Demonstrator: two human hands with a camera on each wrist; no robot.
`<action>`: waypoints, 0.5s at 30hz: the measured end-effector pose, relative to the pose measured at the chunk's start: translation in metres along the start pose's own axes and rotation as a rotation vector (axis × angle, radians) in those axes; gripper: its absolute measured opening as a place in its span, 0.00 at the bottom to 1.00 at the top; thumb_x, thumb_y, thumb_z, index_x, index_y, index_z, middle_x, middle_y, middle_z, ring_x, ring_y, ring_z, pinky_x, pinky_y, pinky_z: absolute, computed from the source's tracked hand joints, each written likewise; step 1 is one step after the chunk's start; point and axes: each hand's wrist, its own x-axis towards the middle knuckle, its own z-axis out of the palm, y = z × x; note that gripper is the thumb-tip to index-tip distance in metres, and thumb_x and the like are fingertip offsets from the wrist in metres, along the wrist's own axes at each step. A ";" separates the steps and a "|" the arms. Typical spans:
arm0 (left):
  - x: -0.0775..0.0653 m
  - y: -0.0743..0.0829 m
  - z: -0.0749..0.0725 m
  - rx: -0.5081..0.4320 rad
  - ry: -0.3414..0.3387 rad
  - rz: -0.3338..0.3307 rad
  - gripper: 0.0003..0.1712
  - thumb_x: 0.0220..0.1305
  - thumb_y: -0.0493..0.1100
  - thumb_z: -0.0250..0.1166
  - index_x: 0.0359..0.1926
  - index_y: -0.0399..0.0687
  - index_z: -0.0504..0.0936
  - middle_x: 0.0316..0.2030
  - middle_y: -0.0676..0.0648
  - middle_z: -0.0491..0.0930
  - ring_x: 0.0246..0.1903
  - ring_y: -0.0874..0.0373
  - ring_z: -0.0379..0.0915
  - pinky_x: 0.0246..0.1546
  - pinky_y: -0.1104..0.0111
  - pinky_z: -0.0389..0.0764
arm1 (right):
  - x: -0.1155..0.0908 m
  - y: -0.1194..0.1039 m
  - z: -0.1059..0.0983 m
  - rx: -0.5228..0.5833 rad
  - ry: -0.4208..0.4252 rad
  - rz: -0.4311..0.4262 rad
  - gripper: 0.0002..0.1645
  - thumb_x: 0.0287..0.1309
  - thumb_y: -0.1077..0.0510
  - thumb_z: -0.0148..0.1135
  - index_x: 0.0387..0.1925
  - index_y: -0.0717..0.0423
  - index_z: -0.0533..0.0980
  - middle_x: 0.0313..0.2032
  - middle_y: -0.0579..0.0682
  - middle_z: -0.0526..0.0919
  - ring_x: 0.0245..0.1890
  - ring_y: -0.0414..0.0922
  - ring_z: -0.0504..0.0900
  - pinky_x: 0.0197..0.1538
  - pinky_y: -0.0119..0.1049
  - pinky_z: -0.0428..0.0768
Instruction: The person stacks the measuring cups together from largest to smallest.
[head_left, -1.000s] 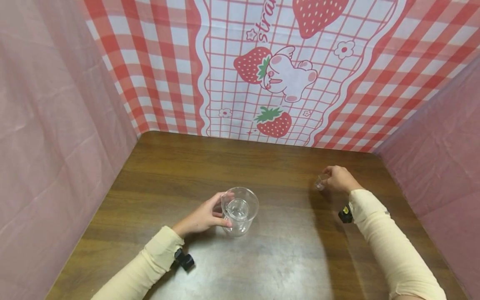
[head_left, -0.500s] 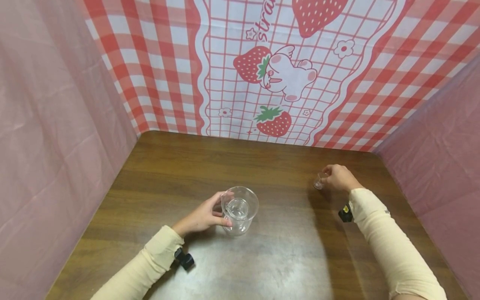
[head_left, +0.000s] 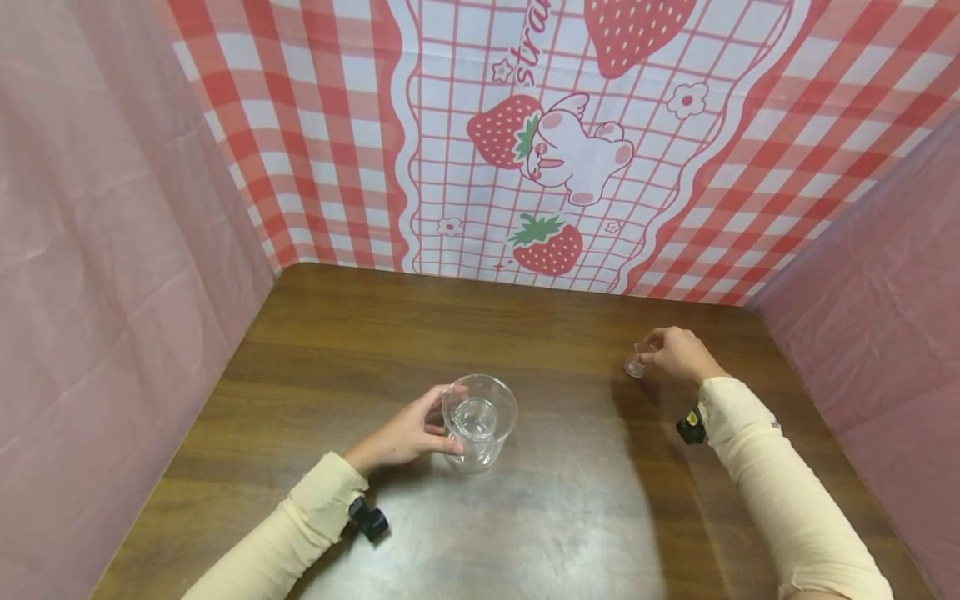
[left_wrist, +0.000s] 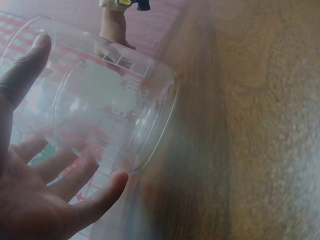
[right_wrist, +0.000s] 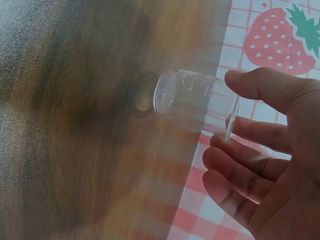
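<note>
A large clear glass beaker [head_left: 491,450] stands at the middle of the table, with what looks like a smaller beaker [head_left: 476,419] nested inside it. My left hand [head_left: 408,432] holds the large beaker from its left side, thumb in front and fingers behind. In the left wrist view, white print and a pale patch show on the glass. Far to the right, my right hand [head_left: 681,354] pinches a small beaker [right_wrist: 192,97] by its rim, between thumb and index finger. Its base points down at the tabletop; whether it touches the wood I cannot tell.
The brown wooden table [head_left: 360,325] meets a red-and-white checked cloth [head_left: 337,167] with strawberries at its back edge. Pink curtains [head_left: 97,275] hang along both sides. A small black camera sits on each wrist.
The small beaker has shifted slightly left in my right hand's pinch, and looks more upright. My left hand and the large beaker have stayed in place.
</note>
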 end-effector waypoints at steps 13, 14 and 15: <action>0.000 -0.001 0.001 0.002 -0.002 0.002 0.48 0.51 0.38 0.75 0.69 0.35 0.59 0.71 0.30 0.58 0.65 0.31 0.62 0.58 0.50 0.80 | 0.001 -0.012 -0.007 0.002 0.018 -0.023 0.25 0.57 0.51 0.67 0.45 0.69 0.79 0.42 0.67 0.83 0.44 0.60 0.82 0.48 0.57 0.81; 0.000 -0.001 0.001 0.001 -0.003 0.002 0.48 0.51 0.38 0.75 0.69 0.35 0.59 0.71 0.30 0.57 0.65 0.31 0.62 0.58 0.50 0.80 | 0.001 -0.013 -0.008 0.004 0.021 -0.024 0.25 0.56 0.50 0.67 0.45 0.68 0.79 0.42 0.67 0.83 0.44 0.60 0.82 0.48 0.57 0.81; 0.000 -0.001 0.001 0.000 -0.004 0.001 0.48 0.51 0.38 0.75 0.69 0.35 0.59 0.71 0.30 0.57 0.65 0.31 0.62 0.58 0.50 0.80 | 0.001 -0.014 -0.009 0.006 0.024 -0.023 0.25 0.56 0.50 0.68 0.45 0.68 0.79 0.42 0.67 0.83 0.44 0.59 0.82 0.48 0.57 0.81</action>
